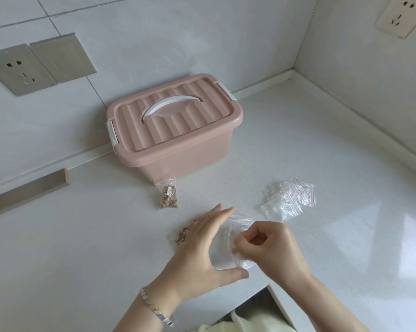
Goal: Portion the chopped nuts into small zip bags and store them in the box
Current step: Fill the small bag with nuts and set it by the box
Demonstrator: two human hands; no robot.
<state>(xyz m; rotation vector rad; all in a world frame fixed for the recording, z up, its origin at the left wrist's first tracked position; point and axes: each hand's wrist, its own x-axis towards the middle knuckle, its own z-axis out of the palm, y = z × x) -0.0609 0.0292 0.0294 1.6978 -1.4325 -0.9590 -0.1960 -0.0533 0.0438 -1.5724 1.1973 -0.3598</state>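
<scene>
A pink lidded box (178, 130) with a white handle stands closed at the back of the counter. In front of it lies a small zip bag filled with chopped nuts (169, 196). My left hand (202, 245) holds a clear zip bag (222, 250) with straight fingers on its far side and the thumb under its near edge. My right hand (269, 245) pinches the bag's edge with curled fingers. A few chopped nuts (183, 236) show in a clear wrapper past my left fingers, partly hidden.
A pile of empty zip bags (289, 200) with red strips lies to the right. Wall sockets (15, 70) sit on the left wall and one at the upper right. A wooden strip (27, 192) runs along the left. The counter's front edge has a notch (262, 300) below my hands.
</scene>
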